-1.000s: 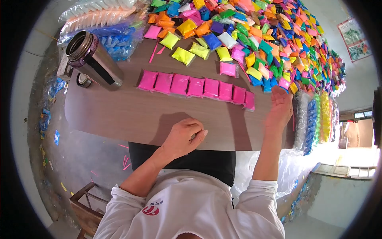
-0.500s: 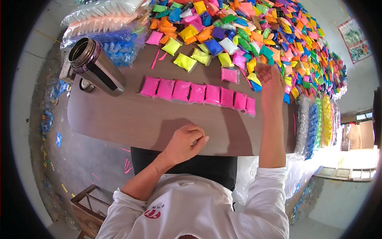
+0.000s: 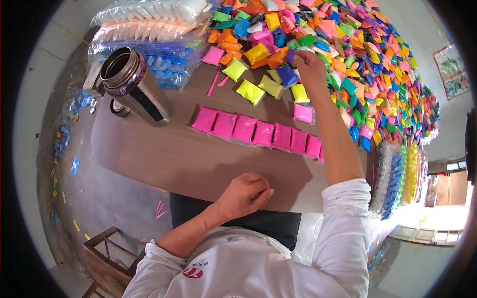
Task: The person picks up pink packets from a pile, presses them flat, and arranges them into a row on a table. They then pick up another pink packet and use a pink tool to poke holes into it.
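Head view: right-hand fingers (image 3: 301,59) touch a purple-filled packet (image 3: 290,56).

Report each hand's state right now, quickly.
Left hand: loosely curled; contents can't be told.
Right hand: partly closed at a purple packet; grip can't be told.

Brown tabletop (image 3: 164,149), cluttered.
Row of pink packets (image 3: 263,134) mid-table; open steel flask (image 3: 144,94), cap (image 3: 118,108) beside it; loose yellow packets (image 3: 250,92) and thin pink stick (image 3: 213,82) beyond row; big multicoloured packet heap (image 3: 362,74) far right.
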{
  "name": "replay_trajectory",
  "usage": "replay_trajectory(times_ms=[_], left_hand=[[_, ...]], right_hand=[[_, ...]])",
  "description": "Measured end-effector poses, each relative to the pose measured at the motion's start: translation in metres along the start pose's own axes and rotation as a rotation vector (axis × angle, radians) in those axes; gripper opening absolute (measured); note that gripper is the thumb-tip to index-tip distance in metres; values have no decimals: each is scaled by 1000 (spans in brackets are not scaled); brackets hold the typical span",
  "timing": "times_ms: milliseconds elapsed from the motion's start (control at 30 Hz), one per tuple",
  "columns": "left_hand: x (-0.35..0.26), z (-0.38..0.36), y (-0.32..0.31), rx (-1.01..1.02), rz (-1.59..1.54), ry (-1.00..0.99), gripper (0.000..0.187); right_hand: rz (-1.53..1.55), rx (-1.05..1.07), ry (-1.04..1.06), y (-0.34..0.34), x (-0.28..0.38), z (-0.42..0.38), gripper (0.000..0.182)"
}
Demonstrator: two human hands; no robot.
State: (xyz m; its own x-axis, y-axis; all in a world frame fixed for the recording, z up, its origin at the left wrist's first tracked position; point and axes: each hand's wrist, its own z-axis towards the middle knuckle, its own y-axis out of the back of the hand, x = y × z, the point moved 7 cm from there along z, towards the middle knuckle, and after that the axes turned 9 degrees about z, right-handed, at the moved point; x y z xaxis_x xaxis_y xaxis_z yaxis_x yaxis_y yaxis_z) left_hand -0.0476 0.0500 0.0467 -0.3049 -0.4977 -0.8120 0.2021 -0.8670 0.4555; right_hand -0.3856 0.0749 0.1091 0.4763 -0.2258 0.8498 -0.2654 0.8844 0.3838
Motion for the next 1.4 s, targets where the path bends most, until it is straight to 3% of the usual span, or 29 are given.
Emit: replay_trajectory(times_ms=[67,200,333,367,567,667,767,867,967,1067,1233,1400], left_hand=[[0,1,0,25,18,22,11],[0,2,1,3,-33,57,14],[1,1,0,-11,-1,32,12],[1,1,1,-14,6,22,11],[1,1,-1,-6,26,11,11],[0,0,-1,-11,34,37,11],[-3,2,0,29,44,32,11],[2,-1,-2,21,-15,2,16],[8,-2,-6,73,-23,87,30],[9,-2,-4,102,-102,173,40],[11,-1,-7,164,-65,149,36],[3,1,-6,60,-48,87,35]], right_hand=[[-242,-12,230,-19,13,17,21],[-377,-94,338,-55,8,49,18],[-796,80,83,-84,-11,63,23],[-820,107,-4,-91,-20,65,33],[-796,194,-64,-94,-13,58,52],[-525,61,86,-82,2,49,57],[-261,85,108,-54,32,8,51],[241,261,-109,-35,23,-51,42],[519,226,-363,-5,33,-134,32],[738,173,-437,14,29,-214,28],[913,100,-423,7,40,-307,29],[881,44,-578,-1,61,-316,34]])
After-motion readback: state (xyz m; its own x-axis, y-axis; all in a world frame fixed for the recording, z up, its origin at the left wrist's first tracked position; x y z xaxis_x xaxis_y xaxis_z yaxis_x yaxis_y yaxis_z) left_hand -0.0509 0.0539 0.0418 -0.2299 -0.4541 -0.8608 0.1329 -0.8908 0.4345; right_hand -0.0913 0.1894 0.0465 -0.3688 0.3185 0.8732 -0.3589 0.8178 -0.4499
